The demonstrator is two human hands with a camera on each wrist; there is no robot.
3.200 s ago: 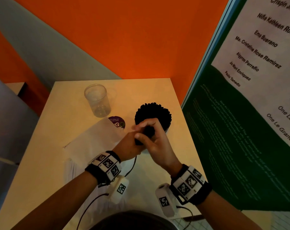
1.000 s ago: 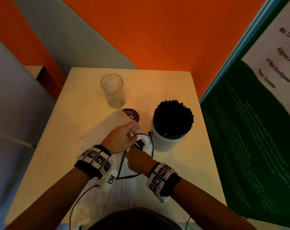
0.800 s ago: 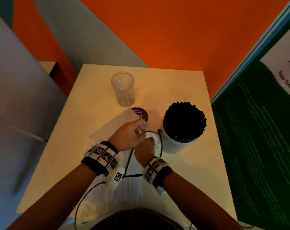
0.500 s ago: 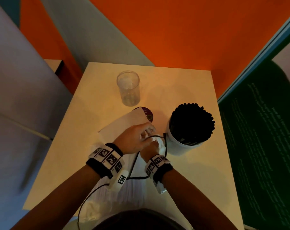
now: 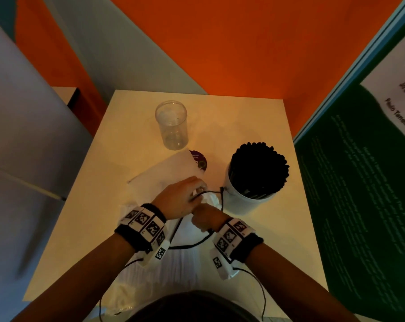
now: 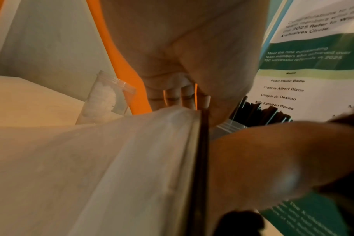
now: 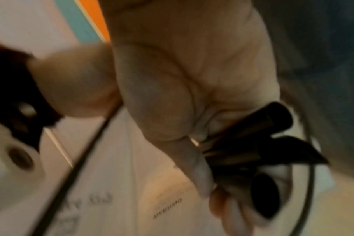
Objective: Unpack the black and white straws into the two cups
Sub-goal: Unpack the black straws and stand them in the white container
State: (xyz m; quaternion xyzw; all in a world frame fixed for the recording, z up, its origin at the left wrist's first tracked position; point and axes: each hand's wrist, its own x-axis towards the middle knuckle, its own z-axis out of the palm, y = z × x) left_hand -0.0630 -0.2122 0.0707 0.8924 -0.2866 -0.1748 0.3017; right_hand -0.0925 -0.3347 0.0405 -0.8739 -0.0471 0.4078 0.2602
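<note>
A white cup packed with black straws stands at the right of the table. An empty clear cup stands further back; it also shows in the left wrist view. The wrapped pack of white straws lies flat towards me. My left hand curls over the pack's far end, fingers on its edge. My right hand is fisted just beside it, pinching the crumpled wrapper end. In the right wrist view the fingers are curled beside blurred dark tube-like shapes I cannot identify.
A purple round sticker lies partly under the pack's corner. A black cable loops over the pack between my wrists. A green and white poster board stands along the table's right edge. An orange wall backs the table.
Three seconds ago both hands were at the black straws in the white cup. They then came down to the white pack's end and have stayed there, shifting only slightly.
</note>
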